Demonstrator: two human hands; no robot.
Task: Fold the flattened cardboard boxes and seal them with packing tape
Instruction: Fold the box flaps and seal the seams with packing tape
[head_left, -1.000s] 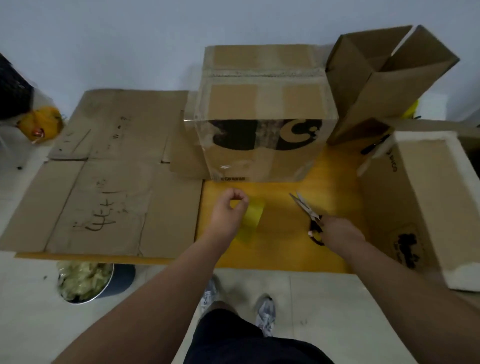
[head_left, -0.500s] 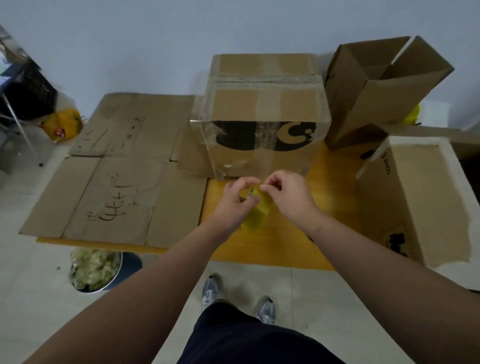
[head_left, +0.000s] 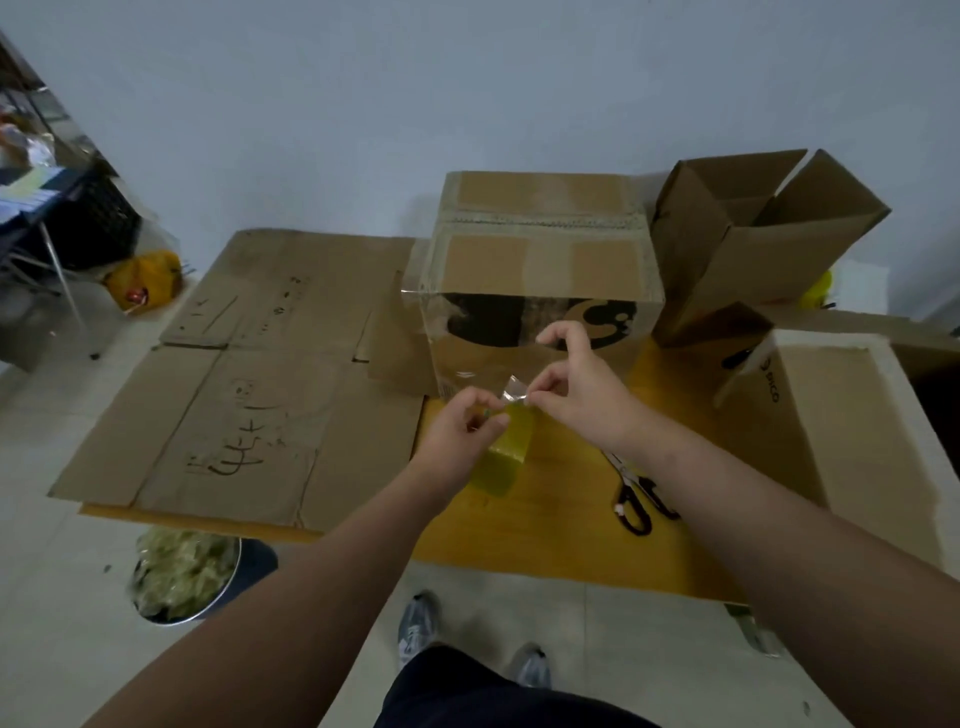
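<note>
The scissors (head_left: 627, 487) are being partly covered by the right forearm (head_left: 727, 493); the tape roll (head_left: 506, 457) is being partly hidden by the left hand (head_left: 462, 434).

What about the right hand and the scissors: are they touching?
Apart. Head view: the right hand pinches the tape end; the scissors lie on the table.

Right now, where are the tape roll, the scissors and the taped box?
tape roll (head_left: 506, 460), head view, on its yellow outer face.
scissors (head_left: 638, 488), head view, on the black handles.
taped box (head_left: 540, 262), head view, on its top face.
</note>
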